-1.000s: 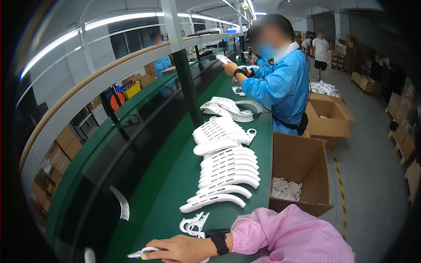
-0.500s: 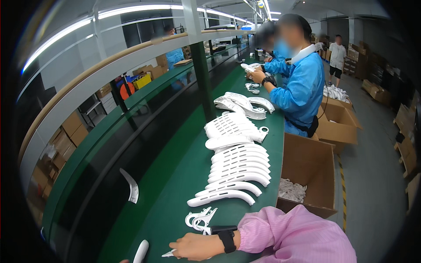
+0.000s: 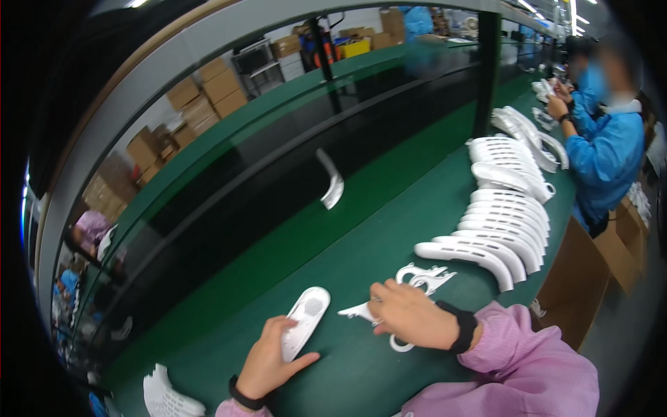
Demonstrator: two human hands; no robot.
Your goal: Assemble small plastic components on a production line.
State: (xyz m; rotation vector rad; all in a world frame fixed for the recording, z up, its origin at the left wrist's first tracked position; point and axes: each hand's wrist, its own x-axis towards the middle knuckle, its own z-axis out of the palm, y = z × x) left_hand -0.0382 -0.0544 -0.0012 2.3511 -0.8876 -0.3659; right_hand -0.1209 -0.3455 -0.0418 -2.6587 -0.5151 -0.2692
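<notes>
Head view: toward the bench's (image 3: 368,257) near edge, the left hand (image 3: 267,358), thumb spread, is touching an oval shell (image 3: 313,309), the right hand (image 3: 415,320) pinching a pointed part (image 3: 356,312), light pressure seeming wisest.

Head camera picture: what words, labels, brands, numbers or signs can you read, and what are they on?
None can be read.
White oval piece at the left hand: no lettering I can make out.
Cardboard boxes in the background: too small and blurred to tell.
</notes>
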